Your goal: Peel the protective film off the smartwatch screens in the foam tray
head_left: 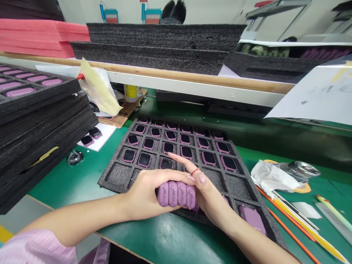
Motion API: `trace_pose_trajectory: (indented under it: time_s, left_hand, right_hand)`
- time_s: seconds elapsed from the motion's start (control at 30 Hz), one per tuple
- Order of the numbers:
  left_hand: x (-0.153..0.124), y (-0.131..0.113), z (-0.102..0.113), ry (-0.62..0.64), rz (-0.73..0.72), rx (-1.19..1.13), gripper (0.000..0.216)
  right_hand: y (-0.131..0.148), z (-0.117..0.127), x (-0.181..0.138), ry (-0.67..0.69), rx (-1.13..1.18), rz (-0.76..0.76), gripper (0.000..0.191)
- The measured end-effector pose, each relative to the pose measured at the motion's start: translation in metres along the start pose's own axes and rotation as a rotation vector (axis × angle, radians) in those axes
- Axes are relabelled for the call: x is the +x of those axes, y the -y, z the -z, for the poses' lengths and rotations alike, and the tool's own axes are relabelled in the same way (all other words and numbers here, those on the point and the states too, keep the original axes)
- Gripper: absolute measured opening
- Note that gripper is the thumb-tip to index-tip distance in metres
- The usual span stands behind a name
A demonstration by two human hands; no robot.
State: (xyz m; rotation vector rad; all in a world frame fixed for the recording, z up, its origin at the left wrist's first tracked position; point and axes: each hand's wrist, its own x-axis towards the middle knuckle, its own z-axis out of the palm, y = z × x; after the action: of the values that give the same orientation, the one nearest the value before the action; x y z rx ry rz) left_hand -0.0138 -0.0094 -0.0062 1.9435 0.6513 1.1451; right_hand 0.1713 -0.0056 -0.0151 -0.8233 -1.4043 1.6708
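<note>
My left hand (pixel 148 190) is closed around a row of several purple watch cases (pixel 177 195), pressed side by side with their button edges toward me. At the right end of that row, my right hand (pixel 210 194) lies against the cases, its index finger stretched out over the tray; its other fingers are mostly hidden. Under both hands is a black foam tray (pixel 117 176) with square pockets. Purple-framed watches with dark screens (pixel 186 152) fill its far rows. One purple watch (pixel 252 218) lies back up in the near right pocket.
Stacked foam trays (pixel 41 135) rise at the left, with purple watches on top. Two loose watches (pixel 95 132) lie on white paper. Orange sticks (pixel 291 234), a white cloth (pixel 271 176) and a metal-topped jar (pixel 304 170) are at the right. A shelf (pixel 176 82) crosses behind.
</note>
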Motion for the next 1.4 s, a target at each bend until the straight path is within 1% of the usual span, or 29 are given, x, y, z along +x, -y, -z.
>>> trace_pose_trajectory:
  time_s: [0.07,0.13,0.23,0.3,0.37,0.4,0.47,0.53,0.57,0.6,0.63,0.67,0.7,0.8,0.83,0.87,0.9,0.97,1.03,1.1,1.13,1.17,1.23,1.27,1.3,1.4]
  left_hand:
    - [0.000,0.000,-0.001,0.002,0.003,0.010,0.034]
    - [0.001,0.001,-0.002,0.002,0.004,0.000,0.030]
    - [0.001,0.003,-0.003,0.004,-0.048,-0.053,0.029]
    - [-0.001,0.006,-0.004,0.000,-0.065,-0.049,0.033]
    - [-0.003,0.009,-0.004,-0.008,-0.042,0.021,0.041]
    - [-0.004,0.010,-0.004,-0.014,-0.024,0.055,0.052]
    - [-0.005,0.011,-0.005,-0.021,0.043,0.042,0.090]
    - [-0.006,0.009,-0.005,-0.004,0.191,-0.116,0.128]
    - [-0.005,0.008,-0.005,0.018,0.288,-0.234,0.140]
    - [-0.004,0.006,-0.005,0.045,0.386,-0.352,0.147]
    - [-0.003,0.005,-0.005,0.066,0.462,-0.452,0.147]
    - [-0.001,0.004,-0.005,0.074,0.511,-0.524,0.143]
    - [0.001,0.003,-0.004,0.079,0.536,-0.571,0.132]
    - [0.006,0.000,-0.004,0.130,0.517,-0.622,0.081]
    - [0.007,-0.001,-0.005,0.152,0.505,-0.645,0.068]
    - [0.008,-0.001,-0.006,0.161,0.503,-0.681,0.060]
    - [0.008,-0.002,-0.007,0.144,0.508,-0.729,0.057]
    - [0.006,-0.002,-0.011,0.051,0.555,-0.840,0.055]
    - [0.004,-0.001,-0.014,-0.030,0.642,-0.961,0.051]
    - [0.002,0.002,-0.015,-0.053,0.727,-1.070,0.051]
    - [0.002,0.003,-0.014,-0.049,0.754,-1.118,0.053]
    - [0.001,0.004,-0.013,-0.044,0.764,-1.164,0.053]
    - [0.001,0.006,-0.010,-0.046,0.758,-1.235,0.048]
    - [0.001,0.006,-0.009,-0.053,0.754,-1.263,0.044]
    - [0.001,0.007,-0.008,-0.057,0.752,-1.286,0.042]
    - [0.001,0.008,-0.006,-0.055,0.748,-1.319,0.040]
  right_hand:
    - [0.002,-0.003,0.000,-0.010,-0.041,0.020,0.082]
    - [0.005,-0.006,0.001,-0.010,-0.102,0.035,0.092]
    - [0.009,-0.011,0.002,-0.013,-0.230,0.072,0.105]
    - [0.009,-0.014,0.001,-0.058,-0.293,0.123,0.108]
    - [0.009,-0.017,-0.001,-0.116,-0.313,0.176,0.106]
    - [0.008,-0.017,-0.002,-0.135,-0.318,0.200,0.106]
    - [0.009,-0.017,-0.004,-0.156,-0.353,0.252,0.110]
    - [0.009,-0.015,-0.006,-0.173,-0.433,0.305,0.113]
    - [0.009,-0.014,-0.007,-0.190,-0.480,0.346,0.113]
    - [0.009,-0.012,-0.007,-0.202,-0.528,0.385,0.113]
    - [0.009,-0.011,-0.007,-0.210,-0.574,0.429,0.111]
    - [0.009,-0.010,-0.007,-0.209,-0.613,0.475,0.109]
    - [0.009,-0.010,-0.006,-0.202,-0.644,0.518,0.107]
    - [0.007,-0.010,-0.004,-0.153,-0.693,0.609,0.097]
    - [0.006,-0.010,-0.003,-0.132,-0.698,0.628,0.096]
    - [0.005,-0.010,-0.003,-0.113,-0.708,0.641,0.096]
    - [0.004,-0.010,-0.002,-0.094,-0.730,0.651,0.096]
    - [0.002,-0.009,-0.001,-0.056,-0.798,0.634,0.096]
    - [0.003,-0.008,-0.001,-0.019,-0.848,0.563,0.098]
    - [0.010,-0.005,-0.002,-0.037,-0.844,0.503,0.094]
    - [0.015,-0.003,-0.002,-0.062,-0.824,0.499,0.086]
    - [0.021,-0.002,-0.003,-0.087,-0.808,0.508,0.072]
    - [0.032,0.001,-0.004,-0.111,-0.804,0.542,0.036]
    - [0.037,0.002,-0.005,-0.104,-0.811,0.548,0.025]
    - [0.040,0.003,-0.005,-0.094,-0.818,0.547,0.019]
    - [0.045,0.002,-0.005,-0.106,-0.791,0.529,0.013]
